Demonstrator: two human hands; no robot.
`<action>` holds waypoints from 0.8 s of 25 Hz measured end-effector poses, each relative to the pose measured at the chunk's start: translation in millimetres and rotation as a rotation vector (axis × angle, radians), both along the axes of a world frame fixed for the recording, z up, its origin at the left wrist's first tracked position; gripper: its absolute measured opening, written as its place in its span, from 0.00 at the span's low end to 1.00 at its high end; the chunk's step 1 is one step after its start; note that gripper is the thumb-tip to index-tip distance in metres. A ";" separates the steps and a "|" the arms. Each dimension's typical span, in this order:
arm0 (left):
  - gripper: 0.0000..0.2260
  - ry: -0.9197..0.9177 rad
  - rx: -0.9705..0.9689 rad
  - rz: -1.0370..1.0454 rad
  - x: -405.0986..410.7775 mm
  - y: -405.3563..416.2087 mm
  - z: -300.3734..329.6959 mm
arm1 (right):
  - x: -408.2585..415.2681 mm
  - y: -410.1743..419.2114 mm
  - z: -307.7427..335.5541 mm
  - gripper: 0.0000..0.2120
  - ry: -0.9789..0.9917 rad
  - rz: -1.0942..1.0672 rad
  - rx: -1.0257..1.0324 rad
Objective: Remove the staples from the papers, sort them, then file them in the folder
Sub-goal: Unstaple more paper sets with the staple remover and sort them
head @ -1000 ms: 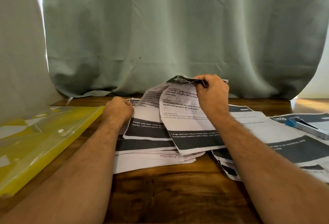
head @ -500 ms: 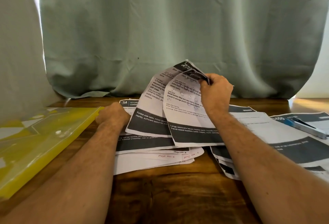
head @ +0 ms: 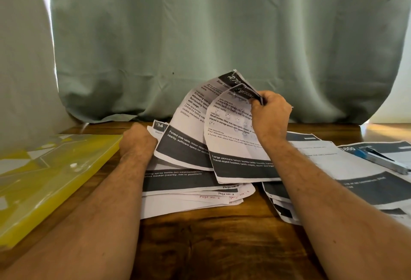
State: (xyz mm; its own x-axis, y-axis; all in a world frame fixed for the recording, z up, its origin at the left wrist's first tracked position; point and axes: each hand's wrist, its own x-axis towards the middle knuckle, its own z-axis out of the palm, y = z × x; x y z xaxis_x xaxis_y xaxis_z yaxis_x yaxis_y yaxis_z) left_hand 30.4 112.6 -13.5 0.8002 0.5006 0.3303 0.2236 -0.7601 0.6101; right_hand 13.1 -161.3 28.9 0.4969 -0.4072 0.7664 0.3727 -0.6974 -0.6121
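Observation:
A stack of printed papers (head: pixel 189 193) lies on the wooden table (head: pixel 211 246) in the middle. My right hand (head: pixel 270 115) pinches the top corner of two lifted sheets (head: pixel 231 139), which curl up off the stack and fan apart. My left hand (head: pixel 138 140) rests as a fist on the stack's far left corner, fingers curled under and hidden. A yellow plastic folder (head: pixel 44 181) lies shut at the left. More papers (head: pixel 360 181) are spread out at the right.
A blue and grey stapler-like tool (head: pixel 382 159) lies on the right-hand papers. A pale green curtain (head: pixel 222 34) hangs right behind the table's far edge. Bare wood shows near me between my forearms.
My right hand has raised the pinched corner higher and a little to the right, so the two sheets stand up and fan apart. My left hand slid slightly left on the stack.

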 end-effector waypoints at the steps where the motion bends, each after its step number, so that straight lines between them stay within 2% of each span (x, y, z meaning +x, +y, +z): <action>1: 0.12 -0.010 -0.028 0.000 -1.4 -0.1 1.4 | -1.1 -0.3 0.4 0.10 0.020 0.012 -0.008; 6: 0.10 -0.115 -0.270 -0.042 -11.4 -7.5 22.8 | 0.9 3.8 -1.6 0.07 0.139 0.102 -0.123; 10: 0.07 -0.233 -0.532 -0.207 -16.9 -7.6 20.4 | 0.0 12.9 -2.1 0.06 0.171 0.160 -0.161; 13: 0.04 -0.292 -0.598 -0.340 -21.2 -9.0 22.1 | -1.5 19.4 -1.7 0.06 0.160 0.191 -0.182; 20: 0.06 -0.368 -0.587 -0.536 -39.7 -16.8 37.7 | -4.7 31.6 -7.7 0.10 0.036 0.118 -0.234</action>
